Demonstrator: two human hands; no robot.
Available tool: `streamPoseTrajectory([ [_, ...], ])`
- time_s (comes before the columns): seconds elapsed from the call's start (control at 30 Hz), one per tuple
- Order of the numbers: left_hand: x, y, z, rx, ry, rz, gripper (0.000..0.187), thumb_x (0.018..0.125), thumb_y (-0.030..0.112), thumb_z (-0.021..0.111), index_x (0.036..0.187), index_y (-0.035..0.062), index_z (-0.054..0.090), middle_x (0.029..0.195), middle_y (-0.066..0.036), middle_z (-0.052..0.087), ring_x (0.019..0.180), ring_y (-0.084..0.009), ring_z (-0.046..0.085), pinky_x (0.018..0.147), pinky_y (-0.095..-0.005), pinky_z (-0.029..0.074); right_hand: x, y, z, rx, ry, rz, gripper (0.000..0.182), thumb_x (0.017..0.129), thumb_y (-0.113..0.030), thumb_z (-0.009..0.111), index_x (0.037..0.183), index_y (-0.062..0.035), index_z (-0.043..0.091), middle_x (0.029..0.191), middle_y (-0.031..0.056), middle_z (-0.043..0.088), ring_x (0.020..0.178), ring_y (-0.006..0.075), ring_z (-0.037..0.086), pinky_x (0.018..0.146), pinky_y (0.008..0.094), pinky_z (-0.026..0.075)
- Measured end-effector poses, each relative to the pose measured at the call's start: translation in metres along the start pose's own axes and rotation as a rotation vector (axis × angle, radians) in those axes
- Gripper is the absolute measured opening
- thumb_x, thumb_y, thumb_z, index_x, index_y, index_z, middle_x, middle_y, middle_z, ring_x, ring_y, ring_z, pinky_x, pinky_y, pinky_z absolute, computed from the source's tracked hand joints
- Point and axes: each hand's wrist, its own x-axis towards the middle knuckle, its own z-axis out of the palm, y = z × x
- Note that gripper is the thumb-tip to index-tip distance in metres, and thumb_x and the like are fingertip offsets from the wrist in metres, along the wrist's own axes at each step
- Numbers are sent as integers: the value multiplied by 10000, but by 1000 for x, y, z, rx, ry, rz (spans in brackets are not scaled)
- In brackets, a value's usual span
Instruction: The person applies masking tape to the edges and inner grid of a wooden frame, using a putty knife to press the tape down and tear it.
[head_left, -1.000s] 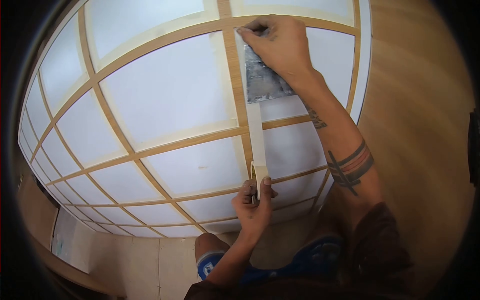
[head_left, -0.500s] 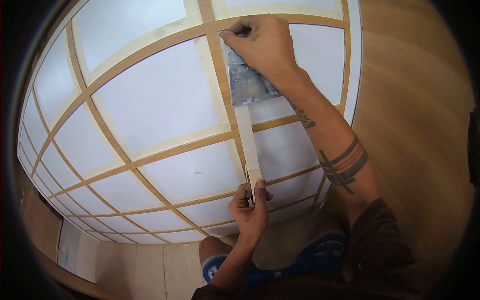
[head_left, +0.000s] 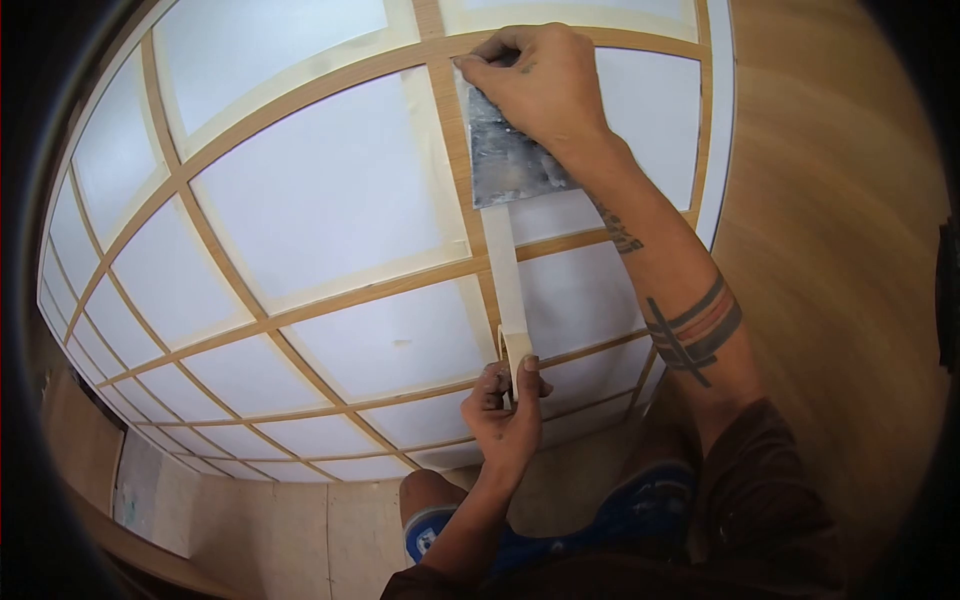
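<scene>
Masking step in hand — tape strip (head_left: 507, 275) drawn along vertical wooden bar (head_left: 452, 130) of paper screen (head_left: 320, 190); right hand (head_left: 535, 75), 12 o'clock, clenched on metal scraper (head_left: 508, 160); left hand (head_left: 505, 410), 6 o'clock, grasping tape roll (head_left: 516, 350); next judged — strip pressed flat, kept straight.

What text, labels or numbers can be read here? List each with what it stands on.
None can be read. The tape roll in the left hand, the metal scraper blade under the right hand and the white grid panel show no print; the forearm tattoo script is too blurred.
</scene>
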Motion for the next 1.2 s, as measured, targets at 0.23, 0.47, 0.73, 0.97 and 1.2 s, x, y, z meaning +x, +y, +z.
streamPoseTrajectory([
  [0.23,-1,1,-1,9,-17,9,240,1063,209,698,966,-10,719,717,-51,713,657,-78,630,651,-242,493,-1,3,3,66,3,63,246,809,-266,832,910,-42,841,722,108,766,693,242,745,734,381,614],
  [0.47,0,0,0,5,-19,20,252,1059,216,705,972,-20,719,710,-51,708,654,-79,628,648,-243,496,0,1,2,23,-16,30,317,853,-262,867,928,42,818,779,130,785,692,156,730,684,298,593],
  [0.73,1,-1,3,-26,-11,13,244,1058,207,707,971,-21,717,708,-53,708,654,-80,630,653,-243,500,-1,0,-1,45,-18,67,244,809,-263,849,909,-41,841,730,112,772,679,239,750,718,382,615],
  [0.97,2,-1,5,-36,-1,-2,214,1052,170,710,940,-12,704,712,-46,716,660,-76,634,670,-242,502,0,2,-2,19,-31,22,322,857,-275,872,928,34,819,773,118,785,672,145,712,675,291,583],
  [1.2,3,-1,6,-14,-14,-2,227,1051,174,715,936,-21,700,717,-48,716,669,-76,636,673,-243,498,4,8,2,69,-12,5,263,798,-274,849,904,-34,839,685,118,753,645,233,740,690,379,610],
])
